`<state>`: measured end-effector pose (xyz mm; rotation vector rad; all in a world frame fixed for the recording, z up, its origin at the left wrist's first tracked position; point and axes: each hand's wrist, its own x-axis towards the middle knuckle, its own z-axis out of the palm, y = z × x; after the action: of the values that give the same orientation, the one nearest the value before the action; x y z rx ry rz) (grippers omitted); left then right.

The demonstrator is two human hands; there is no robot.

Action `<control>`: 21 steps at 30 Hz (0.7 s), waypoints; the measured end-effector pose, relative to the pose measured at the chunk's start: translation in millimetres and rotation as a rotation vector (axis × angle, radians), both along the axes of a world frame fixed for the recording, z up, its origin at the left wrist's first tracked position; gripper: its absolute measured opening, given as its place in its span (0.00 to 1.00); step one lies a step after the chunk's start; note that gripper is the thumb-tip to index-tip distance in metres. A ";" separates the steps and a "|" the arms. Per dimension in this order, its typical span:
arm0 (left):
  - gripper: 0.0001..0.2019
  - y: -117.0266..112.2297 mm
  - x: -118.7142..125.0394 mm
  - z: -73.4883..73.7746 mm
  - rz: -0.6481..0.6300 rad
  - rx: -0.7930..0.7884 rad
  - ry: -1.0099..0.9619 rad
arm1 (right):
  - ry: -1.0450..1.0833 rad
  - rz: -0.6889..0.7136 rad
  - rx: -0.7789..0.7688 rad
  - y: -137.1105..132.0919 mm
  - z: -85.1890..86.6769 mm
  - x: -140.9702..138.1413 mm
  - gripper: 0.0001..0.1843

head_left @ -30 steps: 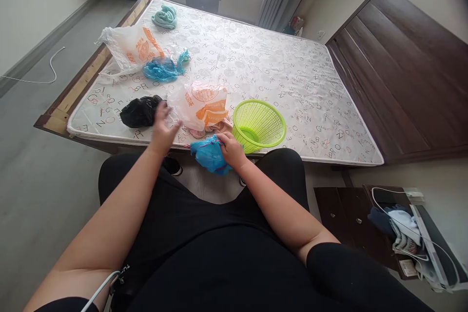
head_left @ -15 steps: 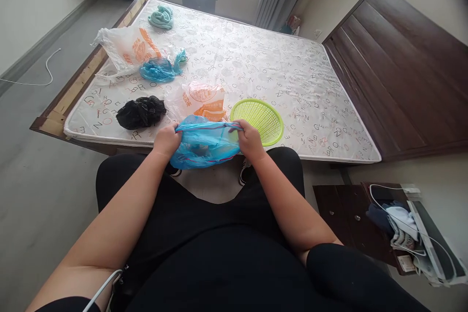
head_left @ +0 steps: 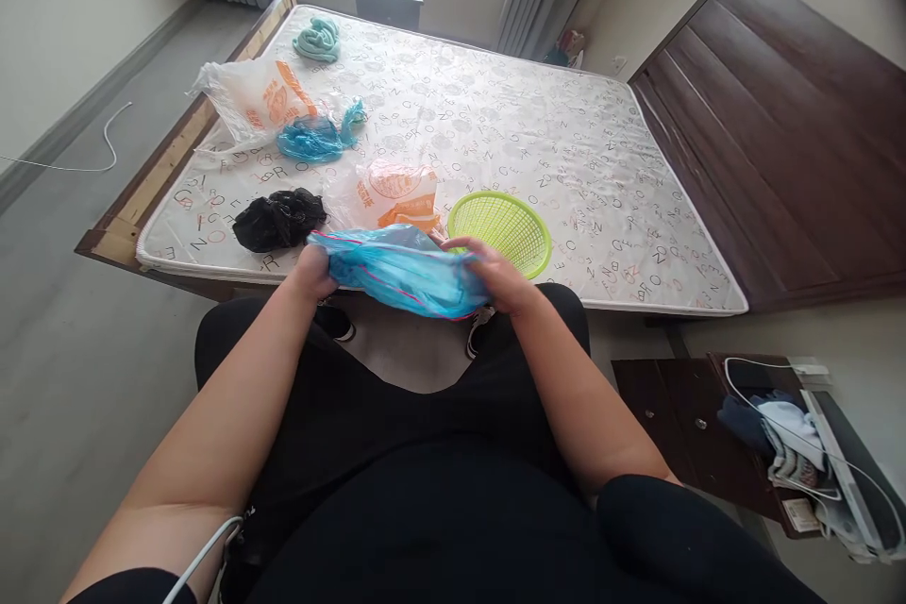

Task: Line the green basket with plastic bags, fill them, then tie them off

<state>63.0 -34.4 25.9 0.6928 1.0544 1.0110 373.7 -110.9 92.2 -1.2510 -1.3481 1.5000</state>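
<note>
Fingers of the left hand (head_left: 310, 262) were clenched on the blue plastic bag (head_left: 403, 272), which was held just over the edge of the mattress (head_left: 566, 160), while the right hand's fingers (head_left: 471, 250) were laid open across it (flattening seemed in hand, with more smoothing called for).

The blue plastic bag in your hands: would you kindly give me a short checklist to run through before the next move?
Left hand holding the blue plastic bag: ok.
Right hand gripping the bag firmly: cannot tell.
Bag smoothed flat: not ok, folds remain.
Bag's contents: cannot tell.
Lime-green basket apart from the right hand: cannot tell.
Black plastic bag apart from the blue bag: ok.
</note>
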 end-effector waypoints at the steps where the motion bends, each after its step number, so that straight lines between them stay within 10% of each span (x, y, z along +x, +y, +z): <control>1: 0.10 -3.7 5.3 5.1 -0.034 0.008 -0.076 | -0.114 0.102 0.019 -4.2 -4.1 -3.4 0.30; 7: 0.13 -28.8 32.2 16.1 -0.193 0.096 -0.071 | -0.538 0.341 0.171 -24.6 -59.1 -52.1 0.62; 11: 0.19 -38.0 40.9 10.7 -0.316 0.167 0.012 | -0.632 0.137 0.321 -18.4 -67.8 -56.1 0.27; 15: 0.19 -36.3 36.5 0.7 -0.386 0.150 0.144 | -0.511 -0.558 0.685 -3.9 -21.9 -13.4 0.20; 21: 0.22 -21.2 32.9 -13.4 -0.054 0.388 0.364 | -0.562 -0.891 1.026 -8.2 76.6 32.5 0.19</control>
<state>95.9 -55.6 12.5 1.2513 1.1537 1.0776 406.2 -119.1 168.8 -1.2732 -1.2985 -0.2063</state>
